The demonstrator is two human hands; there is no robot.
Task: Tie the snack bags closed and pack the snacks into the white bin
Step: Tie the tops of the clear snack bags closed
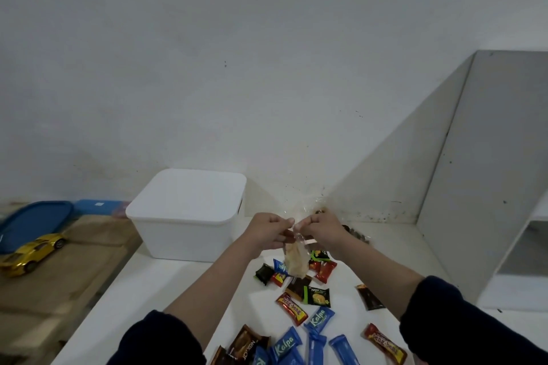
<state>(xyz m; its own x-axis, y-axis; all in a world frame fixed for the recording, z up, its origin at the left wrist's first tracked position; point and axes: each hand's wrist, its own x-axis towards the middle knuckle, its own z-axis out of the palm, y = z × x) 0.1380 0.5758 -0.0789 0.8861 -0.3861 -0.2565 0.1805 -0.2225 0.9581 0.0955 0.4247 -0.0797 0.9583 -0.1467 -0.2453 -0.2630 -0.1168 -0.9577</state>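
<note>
Clear plastic: snack bag (295, 261) with pale contents, held aloft over the white table (166, 290), neck pinched between both hands. Left hand (267, 231) and right hand (324, 231): fingers curled on the bag's twisted top, knuckles nearly meeting; the bag body hangs just below and between them. Tie appears in progress, not finished; whether a knot exists cannot be told.

White bin (186, 216): just left of the left hand, lid on, so nothing is visibly packed. Loose wrapped snacks (299, 305): red, blue, black and green wrappers scattered on the table beneath and nearer than the hands, all unpacked.

Outlying: yellow toy car (32, 250), blue lid (32, 221), far left.
</note>
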